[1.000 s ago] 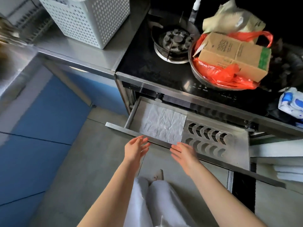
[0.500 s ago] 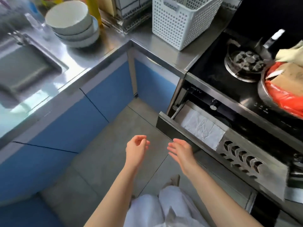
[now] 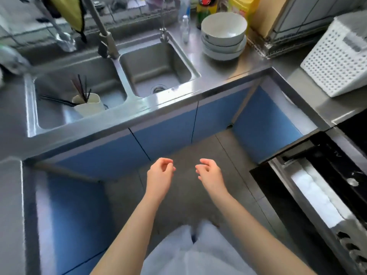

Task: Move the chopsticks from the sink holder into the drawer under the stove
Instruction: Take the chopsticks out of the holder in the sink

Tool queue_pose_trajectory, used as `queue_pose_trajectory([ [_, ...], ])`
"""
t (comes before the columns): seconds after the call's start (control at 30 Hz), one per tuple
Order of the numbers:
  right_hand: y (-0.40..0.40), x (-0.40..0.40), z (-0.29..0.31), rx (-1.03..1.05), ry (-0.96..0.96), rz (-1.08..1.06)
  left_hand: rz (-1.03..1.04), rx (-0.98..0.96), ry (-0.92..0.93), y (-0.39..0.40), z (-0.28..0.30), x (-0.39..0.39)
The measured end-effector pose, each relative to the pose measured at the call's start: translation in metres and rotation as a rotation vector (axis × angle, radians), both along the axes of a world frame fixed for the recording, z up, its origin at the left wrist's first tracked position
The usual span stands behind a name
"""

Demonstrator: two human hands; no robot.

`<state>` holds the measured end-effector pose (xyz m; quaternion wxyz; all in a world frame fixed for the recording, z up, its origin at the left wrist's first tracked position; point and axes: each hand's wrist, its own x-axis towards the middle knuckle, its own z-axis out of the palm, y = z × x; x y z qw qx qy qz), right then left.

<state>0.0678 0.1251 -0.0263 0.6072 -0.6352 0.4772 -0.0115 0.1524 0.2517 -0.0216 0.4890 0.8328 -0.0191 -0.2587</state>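
Observation:
Dark chopsticks (image 3: 80, 87) stand in a cream holder (image 3: 88, 105) inside the left basin of the steel double sink (image 3: 129, 104); a few more dark sticks lie beside the holder to its left. The drawer (image 3: 317, 207) under the stove stands pulled out at the right edge, lined with a white sheet. My left hand (image 3: 158, 175) and my right hand (image 3: 210, 174) hover side by side over the floor in front of the blue cabinets, fingers loosely curled and holding nothing, well short of the sink.
Stacked white bowls (image 3: 224, 34) sit on the counter right of the sink. A white perforated basket (image 3: 337, 60) stands on the corner counter. Bottles line the back wall. A tall faucet (image 3: 105, 32) rises between the basins. Grey floor lies below my hands.
The view has swung left from the stove drawer to the sink. Both hands have come away from the drawer front and now hang in mid-air with curled fingers.

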Motion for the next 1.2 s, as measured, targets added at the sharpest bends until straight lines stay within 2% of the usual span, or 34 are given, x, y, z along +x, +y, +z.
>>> queue_pose_trajectory([
  [0.33, 0.051, 0.144, 0.000, -0.030, -0.038, 0.396, 0.340, 0.009, -0.008, 0.088, 0.001, 0.095],
  [0.67, 0.052, 0.327, 0.014, -0.085, -0.066, 0.628, 0.514, -0.003, 0.029, 0.094, 0.003, 0.244],
  [0.77, 0.056, 0.373, 0.018, -0.095, -0.055, 0.684, 0.549, -0.021, 0.038, 0.095, 0.003, 0.279],
  [0.9, 0.057, 0.395, 0.018, -0.104, -0.050, 0.701, 0.522, -0.042, 0.055, 0.092, 0.007, 0.294],
  [1.2, 0.100, 0.495, 0.000, -0.165, 0.014, 0.728, 0.468, 0.016, 0.104, 0.143, -0.017, 0.396],
])
